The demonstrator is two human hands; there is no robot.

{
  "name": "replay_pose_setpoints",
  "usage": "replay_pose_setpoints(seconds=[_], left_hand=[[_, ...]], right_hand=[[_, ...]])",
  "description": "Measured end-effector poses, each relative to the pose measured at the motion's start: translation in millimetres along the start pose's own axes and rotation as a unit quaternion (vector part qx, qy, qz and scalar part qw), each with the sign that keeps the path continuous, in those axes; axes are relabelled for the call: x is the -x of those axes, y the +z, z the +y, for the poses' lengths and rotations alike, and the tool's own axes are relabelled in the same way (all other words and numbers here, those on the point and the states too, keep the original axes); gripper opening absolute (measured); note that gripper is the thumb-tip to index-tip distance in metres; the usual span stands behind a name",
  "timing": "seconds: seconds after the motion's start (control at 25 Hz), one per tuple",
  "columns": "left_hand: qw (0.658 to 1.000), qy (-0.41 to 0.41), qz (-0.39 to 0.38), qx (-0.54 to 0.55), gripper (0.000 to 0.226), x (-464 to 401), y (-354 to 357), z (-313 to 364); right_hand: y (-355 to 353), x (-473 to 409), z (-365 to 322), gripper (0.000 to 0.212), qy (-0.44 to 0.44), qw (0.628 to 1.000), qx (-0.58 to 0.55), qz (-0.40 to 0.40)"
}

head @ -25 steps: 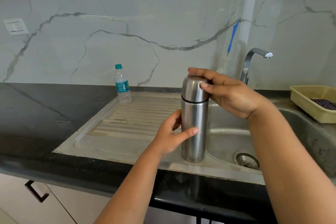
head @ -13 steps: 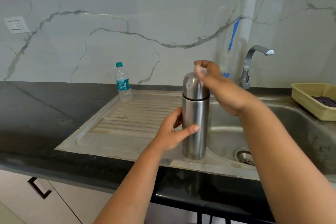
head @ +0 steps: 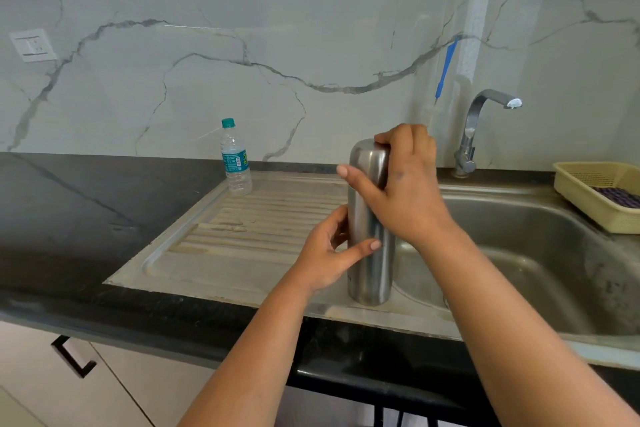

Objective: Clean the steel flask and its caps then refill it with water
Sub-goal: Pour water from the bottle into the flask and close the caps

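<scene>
Steel flask (head: 370,253), rigid, smooth, probably slippery: I brace its body with my left hand (head: 327,255), fingers curled round; my right hand (head: 403,184) grips the outer cap (head: 367,163).

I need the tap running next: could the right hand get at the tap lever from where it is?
Probably yes, once it lets go. The right hand grips the flask's cap; the tap lever stands just beyond it, with nothing visible between them.
</scene>
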State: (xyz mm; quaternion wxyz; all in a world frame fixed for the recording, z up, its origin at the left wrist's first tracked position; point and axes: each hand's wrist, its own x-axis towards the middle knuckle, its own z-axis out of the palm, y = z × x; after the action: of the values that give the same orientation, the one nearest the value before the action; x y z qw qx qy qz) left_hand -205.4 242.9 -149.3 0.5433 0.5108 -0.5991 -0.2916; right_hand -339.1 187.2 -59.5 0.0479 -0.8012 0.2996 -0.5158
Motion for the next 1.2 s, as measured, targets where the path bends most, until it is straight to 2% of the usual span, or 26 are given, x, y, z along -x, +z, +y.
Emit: replay_pose_setpoints(seconds=[0.04,0.08,0.12,0.16,0.2,0.28,0.36,0.44,0.56,0.64,0.72,0.8,0.88,0.96,1.04,1.2], left_hand=[[1.0,0.0,0.004,0.006,0.053,0.5,-0.5,-0.6],[1.0,-0.001,0.006,0.011,0.055,0.7,-0.8,-0.5],[1.0,-0.005,0.002,0.012,0.057,0.0,-1.3,-0.5],[1.0,-0.008,-0.006,0.01,0.057,-1.0,-1.8,-0.3],[1.0,-0.009,-0.013,0.009,0.055,-1.8,-2.1,-0.3],[1.0,-0.01,-0.017,0.013,0.052,-2.1,-1.7,-0.5],[1.0,-0.006,-0.014,0.016,0.052,-2.4,-1.8,-1.9],[1.0,0.0,-0.014,0.018,0.051,-2.7,-1.5,-2.4],[1.0,0.003,-0.018,0.015,0.051,-2.9,0.0,-3.2],[1.0,0.001,-0.014,0.02,0.051,-2.6,-0.3,-3.4],[0.999,-0.005,-0.021,0.028,0.053,-3.5,-1.7,-3.0],[0.999,-0.011,-0.03,0.025,0.057,-4.0,-1.4,-2.7],[0.999,-0.015,-0.034,0.01,0.064,-2.8,1.0,-4.9],[0.999,-0.029,-0.036,-0.016,0.074,-0.9,5.5,-7.7],[0.998,-0.044,-0.035,-0.021,0.077,-0.7,8.1,-10.0],[0.998,-0.047,-0.028,-0.029,0.076,-1.4,8.1,-10.2]], right_hand=[[-3.0,-3.2,1.3,0.067,0.015,0.997,-0.06,-0.056],[-11.3,-9.4,4.8,0.066,0.058,0.974,-0.167,-0.139],[-22.1,-16.8,11.8,0.067,0.106,0.922,-0.3,-0.222],[-32.9,-23.8,20.6,0.072,0.139,0.859,-0.412,-0.271],[-40.0,-28.7,29.7,0.08,0.139,0.818,-0.468,-0.304],[-40.4,-26.0,36.3,0.082,0.109,0.798,-0.483,-0.343],[-29.7,-16.2,32.9,0.064,0.107,0.812,-0.475,-0.323],[-23.2,-6.6,28.8,0.052,0.105,0.846,-0.459,-0.251],[-16.9,11.4,21.4,0.051,0.097,0.924,-0.358,-0.097],[-15.0,17.7,16.7,0.05,0.095,0.955,-0.28,-0.041],[-21.1,7.1,18.8,0.053,0.101,0.949,-0.287,-0.089],[-30.9,-12.5,27.9,0.069,0.137,0.915,-0.344,-0.162],[-35.2,-28.2,36.1,0.083,0.13,0.887,-0.368,-0.247],[-29.6,-32.7,39.4,0.076,0.111,0.866,-0.37,-0.318],[-21.2,-29.7,39.0,0.063,0.105,0.875,-0.36,-0.306],[-15.7,-19.0,30.8,0.055,0.105,0.915,-0.334,-0.202]])
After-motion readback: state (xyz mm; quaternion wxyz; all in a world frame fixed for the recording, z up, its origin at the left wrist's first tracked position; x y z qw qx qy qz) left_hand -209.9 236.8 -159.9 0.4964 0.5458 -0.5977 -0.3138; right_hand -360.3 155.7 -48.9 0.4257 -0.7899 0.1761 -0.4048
